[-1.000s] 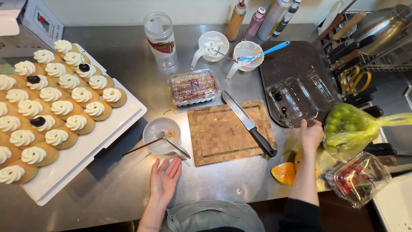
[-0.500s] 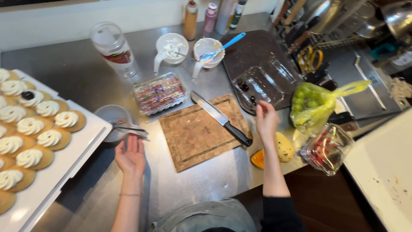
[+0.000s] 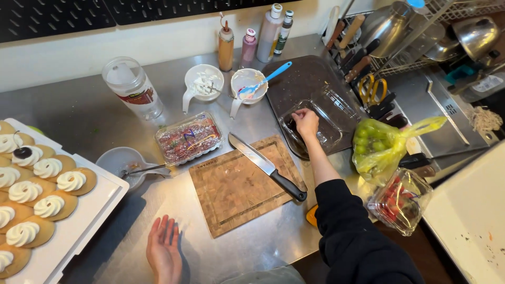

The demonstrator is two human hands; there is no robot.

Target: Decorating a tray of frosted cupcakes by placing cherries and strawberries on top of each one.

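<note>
Clear plastic formed the open clamshell container (image 3: 315, 123) on the dark tray (image 3: 300, 79); the right hand (image 3: 306, 122) reached into it, fingertips pinched, on what could not be told. The left hand (image 3: 164, 248) lay flat and open on the steel counter (image 3: 84, 113), holding nothing. The wooden cutting board (image 3: 236, 186) carried only a chef's knife (image 3: 268, 167), nothing cut on it. On the white tray (image 3: 79, 226), one cream-topped pastry (image 3: 71, 181) of many bore a dark berry (image 3: 22, 152); the rest remained untopped.

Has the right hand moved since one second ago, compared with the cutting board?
Yes. The right hand was near the cutting board's lower right corner; now it is further back, above the upper right corner, reaching into the clear plastic container.
</note>
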